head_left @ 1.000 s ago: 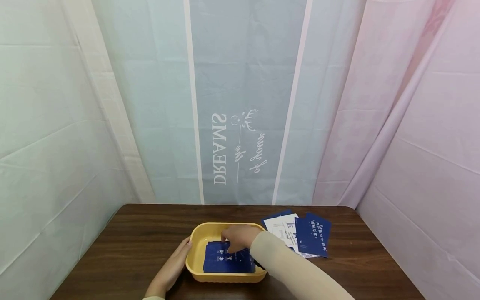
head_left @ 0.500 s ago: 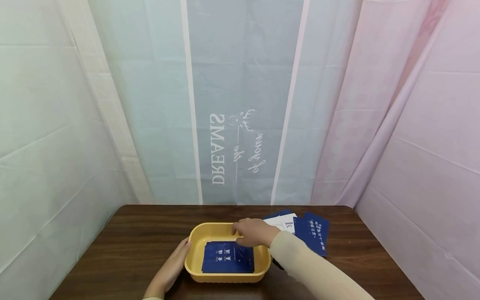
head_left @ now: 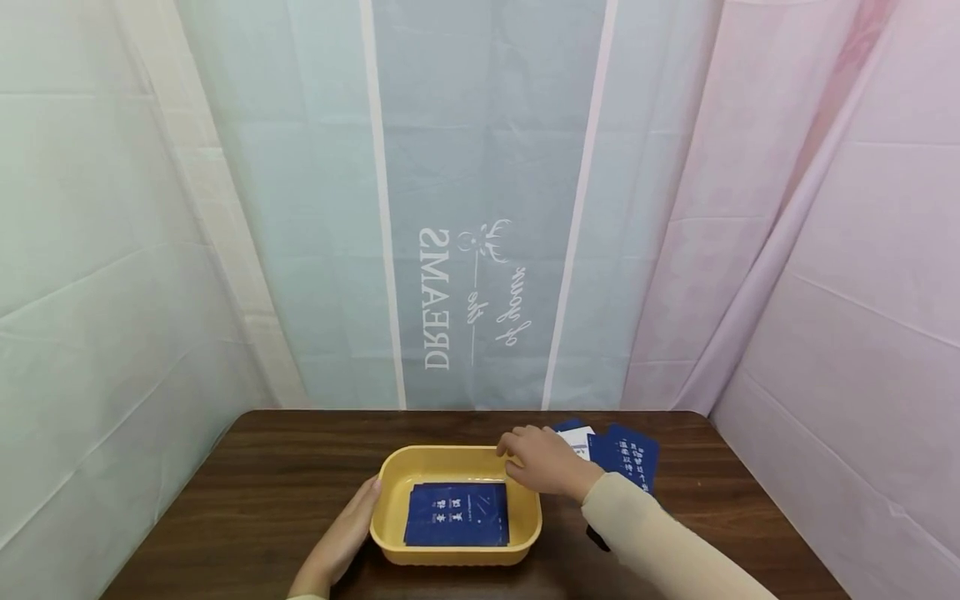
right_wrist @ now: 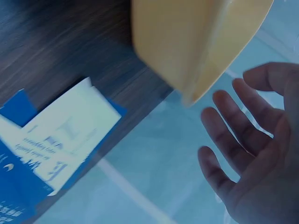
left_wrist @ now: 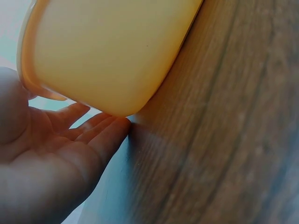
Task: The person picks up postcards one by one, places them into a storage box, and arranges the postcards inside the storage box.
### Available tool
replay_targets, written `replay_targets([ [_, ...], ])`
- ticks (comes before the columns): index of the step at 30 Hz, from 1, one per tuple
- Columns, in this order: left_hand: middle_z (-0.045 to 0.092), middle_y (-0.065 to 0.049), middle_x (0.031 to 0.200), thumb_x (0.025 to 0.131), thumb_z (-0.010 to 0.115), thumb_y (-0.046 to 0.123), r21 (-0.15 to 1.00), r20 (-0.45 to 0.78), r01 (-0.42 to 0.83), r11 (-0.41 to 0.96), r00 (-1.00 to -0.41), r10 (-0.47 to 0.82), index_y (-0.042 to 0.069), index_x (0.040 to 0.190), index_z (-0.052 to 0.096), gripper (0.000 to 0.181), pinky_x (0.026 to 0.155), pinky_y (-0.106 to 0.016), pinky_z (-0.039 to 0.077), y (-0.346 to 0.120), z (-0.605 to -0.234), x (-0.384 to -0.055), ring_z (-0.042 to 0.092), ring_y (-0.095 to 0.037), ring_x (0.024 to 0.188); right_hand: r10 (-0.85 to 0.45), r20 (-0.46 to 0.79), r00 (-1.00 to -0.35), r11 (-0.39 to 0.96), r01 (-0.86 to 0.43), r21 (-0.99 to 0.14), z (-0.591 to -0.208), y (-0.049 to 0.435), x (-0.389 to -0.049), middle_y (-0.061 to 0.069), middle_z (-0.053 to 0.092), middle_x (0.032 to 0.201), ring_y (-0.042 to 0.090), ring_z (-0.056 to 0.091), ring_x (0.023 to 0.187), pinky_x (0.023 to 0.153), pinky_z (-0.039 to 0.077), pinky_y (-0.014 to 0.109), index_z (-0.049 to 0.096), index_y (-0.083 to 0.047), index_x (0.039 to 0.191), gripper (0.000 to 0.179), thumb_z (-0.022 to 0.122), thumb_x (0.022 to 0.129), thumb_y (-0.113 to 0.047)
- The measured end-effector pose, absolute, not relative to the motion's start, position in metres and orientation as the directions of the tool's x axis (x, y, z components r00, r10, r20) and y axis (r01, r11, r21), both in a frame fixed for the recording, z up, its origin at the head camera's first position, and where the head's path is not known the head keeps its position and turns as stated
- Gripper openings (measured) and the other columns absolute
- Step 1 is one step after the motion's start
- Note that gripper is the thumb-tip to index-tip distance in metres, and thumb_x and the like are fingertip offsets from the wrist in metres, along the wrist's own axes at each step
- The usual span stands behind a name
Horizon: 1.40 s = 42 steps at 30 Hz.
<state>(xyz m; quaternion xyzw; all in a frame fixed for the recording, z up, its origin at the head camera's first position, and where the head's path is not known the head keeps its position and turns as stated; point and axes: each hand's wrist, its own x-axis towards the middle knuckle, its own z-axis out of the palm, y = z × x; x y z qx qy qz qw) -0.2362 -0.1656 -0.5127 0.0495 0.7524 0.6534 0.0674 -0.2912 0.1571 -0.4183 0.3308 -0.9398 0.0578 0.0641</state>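
A yellow plastic basin [head_left: 390, 500] stands on the table, and a stack of dark blue printed cards [head_left: 457, 515] lies inside it. My left hand [head_left: 347, 529] rests against the basin's left side; in the left wrist view its fingers [left_wrist: 110, 135] are extended along the yellow wall. Over the basin's back right corner is my right hand [head_left: 546, 460], holding nothing. In the right wrist view that hand [right_wrist: 257, 149] has its fingers loosely bent and spread beside the basin's rim [right_wrist: 219, 70].
Loose blue and white cards [head_left: 628, 457] lie fanned out right of the basin, partly hidden behind the right forearm. The wooden table [head_left: 300, 467] ends at a hanging cloth backdrop [head_left: 480, 167], with white cloth on both sides.
My right hand has drawn back from above the cards in the basin, moving right to its back right corner. The left hand has stayed at the basin's side.
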Motion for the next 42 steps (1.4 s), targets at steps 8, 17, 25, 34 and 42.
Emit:
replay_targets([
  [8,0.025,-0.034,0.155,0.107,0.037,0.050,0.982,-0.065,-0.042,0.183,-0.990,0.122,-0.008,0.153,0.022,0.076,0.111,-0.063,0.029,-0.165,-0.511,-0.236,0.029,-0.045,0.141,-0.506,0.236,-0.829,0.831,-0.543,-0.125,-0.432,0.193,-0.294,0.000,0.066,0.096,0.021,0.062,0.092,0.080,0.054,0.045,0.071,-0.013,0.104,0.012,0.070,0.093,-0.018],
  [17,0.027,-0.033,0.155,0.107,0.038,0.049,0.982,-0.063,-0.040,0.183,-0.991,0.121,-0.008,0.154,0.023,0.075,0.112,-0.064,0.028,-0.165,-0.512,-0.236,0.029,-0.045,0.142,-0.421,0.227,-0.878,0.884,-0.453,-0.113,-0.449,0.236,-0.288,0.001,0.064,0.092,0.021,0.062,0.086,0.075,0.052,0.045,0.070,-0.012,0.100,0.011,0.071,0.090,-0.014],
  [25,0.024,-0.034,0.156,0.108,0.037,0.047,0.984,-0.058,-0.035,0.174,-0.989,0.132,-0.008,0.154,0.022,0.073,0.113,-0.065,0.024,-0.165,-0.512,-0.236,0.024,-0.046,0.144,-0.272,0.155,-0.950,0.946,-0.294,-0.139,-0.463,0.277,-0.298,0.005,0.066,0.096,0.027,0.063,0.090,0.083,0.052,0.057,0.071,-0.008,0.104,0.024,0.077,0.088,-0.024],
  [34,0.026,-0.033,0.156,0.109,0.037,0.045,0.985,-0.058,-0.035,0.172,-0.990,0.130,-0.008,0.153,0.023,0.071,0.113,-0.064,0.025,-0.165,-0.511,-0.235,0.027,-0.045,0.143,-0.180,0.082,-0.980,0.962,-0.193,-0.193,-0.481,0.314,-0.307,0.014,0.067,0.107,0.037,0.062,0.103,0.089,0.048,0.066,0.072,-0.006,0.106,0.036,0.078,0.087,-0.035],
  [42,0.025,-0.033,0.156,0.109,0.037,0.045,0.984,-0.059,-0.036,0.176,-0.990,0.130,-0.008,0.153,0.023,0.071,0.113,-0.064,0.025,-0.164,-0.509,-0.234,0.026,-0.045,0.143,-0.069,0.001,-0.998,0.963,-0.067,-0.261,-0.481,0.331,-0.312,0.021,0.063,0.108,0.036,0.060,0.099,0.086,0.050,0.065,0.070,0.002,0.113,0.057,0.077,0.085,-0.047],
])
